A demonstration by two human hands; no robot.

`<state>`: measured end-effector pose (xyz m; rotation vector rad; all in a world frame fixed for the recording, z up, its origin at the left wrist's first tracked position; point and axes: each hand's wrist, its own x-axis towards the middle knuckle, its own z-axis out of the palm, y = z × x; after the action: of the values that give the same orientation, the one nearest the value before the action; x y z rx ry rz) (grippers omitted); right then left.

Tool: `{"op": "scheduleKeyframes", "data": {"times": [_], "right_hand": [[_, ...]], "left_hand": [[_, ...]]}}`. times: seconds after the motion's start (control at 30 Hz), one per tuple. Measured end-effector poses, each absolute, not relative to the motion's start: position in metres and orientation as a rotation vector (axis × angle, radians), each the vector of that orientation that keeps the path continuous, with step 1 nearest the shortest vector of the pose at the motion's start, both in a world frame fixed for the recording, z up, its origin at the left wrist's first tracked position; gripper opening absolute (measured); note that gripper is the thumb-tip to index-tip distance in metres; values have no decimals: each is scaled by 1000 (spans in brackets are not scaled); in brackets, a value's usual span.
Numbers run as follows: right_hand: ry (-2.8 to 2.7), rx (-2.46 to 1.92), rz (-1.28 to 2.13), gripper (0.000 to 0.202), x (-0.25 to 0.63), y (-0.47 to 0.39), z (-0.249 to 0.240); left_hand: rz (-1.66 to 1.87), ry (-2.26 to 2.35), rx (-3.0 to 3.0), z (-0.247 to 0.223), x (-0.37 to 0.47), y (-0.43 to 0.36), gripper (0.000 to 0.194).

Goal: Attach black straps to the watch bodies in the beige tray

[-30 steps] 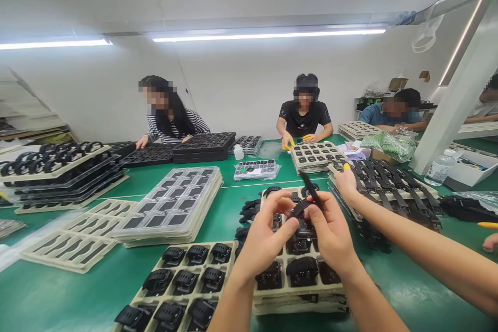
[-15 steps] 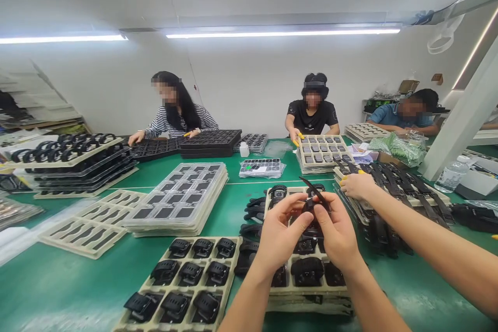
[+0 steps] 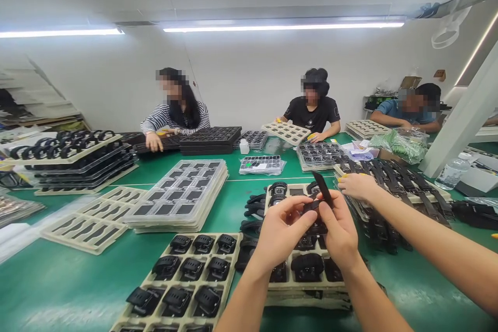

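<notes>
Above a tray of watches, both my hands hold a black watch strap (image 3: pixel 323 190) between thumbs and fingers. The strap's free end stands up, tilted to the left. My left hand (image 3: pixel 286 231) pinches the dark lower part, which the fingers mostly cover; whether a watch case is attached there is hidden. My right hand (image 3: pixel 341 231) grips the strap at its right side. Below lies the cream tray (image 3: pixel 298 285), on top of a stack, with black smartwatches (image 3: pixel 307 268) in its compartments.
At left front another tray (image 3: pixel 182 290) holds black watches. Behind it stand stacked clear trays (image 3: pixel 177 194) and trays of straps (image 3: pixel 83 228). A co-worker's arm (image 3: pixel 412 223) reaches in from the right to a stack draped with straps (image 3: pixel 404 181). Three people sit across the green table.
The strap's free end stands more upright and shows its broad face. Across the table, the middle person has lifted a tray off the stack. The left person's hand has shifted right.
</notes>
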<state>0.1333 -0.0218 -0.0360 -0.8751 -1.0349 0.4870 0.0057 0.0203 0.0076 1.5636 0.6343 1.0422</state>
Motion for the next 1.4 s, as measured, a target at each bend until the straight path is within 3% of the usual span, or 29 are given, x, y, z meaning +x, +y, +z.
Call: {"op": "scheduleKeyframes", "data": {"times": [0.23, 0.57, 0.8, 1.03, 1.4], "right_hand": [[-896, -945, 356, 20, 128, -19, -36], [-1419, -1097, 128, 23, 157, -29, -18], [-1387, -925, 197, 49, 154, -29, -29], [-1053, -876, 20, 16, 146, -27, -28], [-1109, -717, 140, 26, 146, -26, -27]], "left_hand": [[1001, 628, 1506, 5, 8, 21, 29], [931, 641, 1529, 8, -2, 32, 29], [896, 569, 1598, 7, 1, 26, 25], [835, 498, 1398, 2, 13, 16, 33], [868, 442, 1209, 9, 12, 12, 34]]}}
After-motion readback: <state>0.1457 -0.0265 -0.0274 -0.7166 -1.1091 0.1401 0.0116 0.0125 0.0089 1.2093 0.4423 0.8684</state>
